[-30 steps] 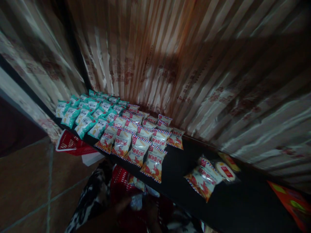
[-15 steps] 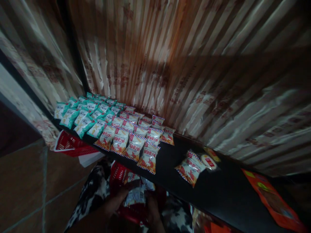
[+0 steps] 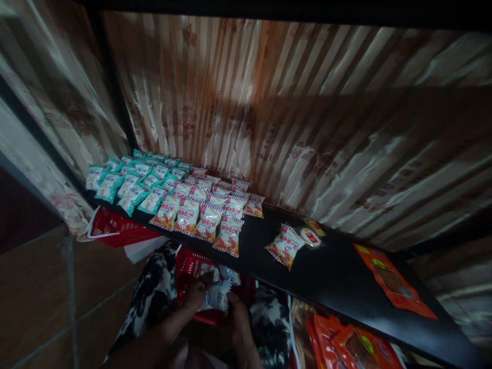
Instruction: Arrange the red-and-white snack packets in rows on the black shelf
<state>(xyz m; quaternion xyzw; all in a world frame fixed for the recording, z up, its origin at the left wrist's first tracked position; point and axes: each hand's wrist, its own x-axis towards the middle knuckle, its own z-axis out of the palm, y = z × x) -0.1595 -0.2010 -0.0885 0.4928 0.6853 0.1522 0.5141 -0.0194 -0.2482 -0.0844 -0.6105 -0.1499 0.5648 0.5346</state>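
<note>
Over a red basket (image 3: 186,260) between the person's knees, a snack bag (image 3: 217,295) is held with its pale printed side up. My left hand (image 3: 195,295) grips its left edge, fingers closed. On the bag's right edge is my right hand (image 3: 237,310), its fingers closed there too, though dim light blurs them. Two more snack bags lie in the basket just beyond the hands. On the black shelf (image 3: 253,261) ahead stand rows of orange-and-white snack bags (image 3: 208,223), beside rows of teal-and-white snack bags (image 3: 132,198) at the left.
A lone orange-and-white bag (image 3: 285,246) lies right of the rows, near a small round white packet (image 3: 310,238). An orange pouch (image 3: 392,282) lies farther right. Several orange pouches (image 3: 346,343) sit below the shelf. Another red basket (image 3: 115,228) stands at lower left.
The view has shifted, bringing the orange pouches below and the upper shelf edge into sight. The held bag is raised slightly and turned between both hands.
</note>
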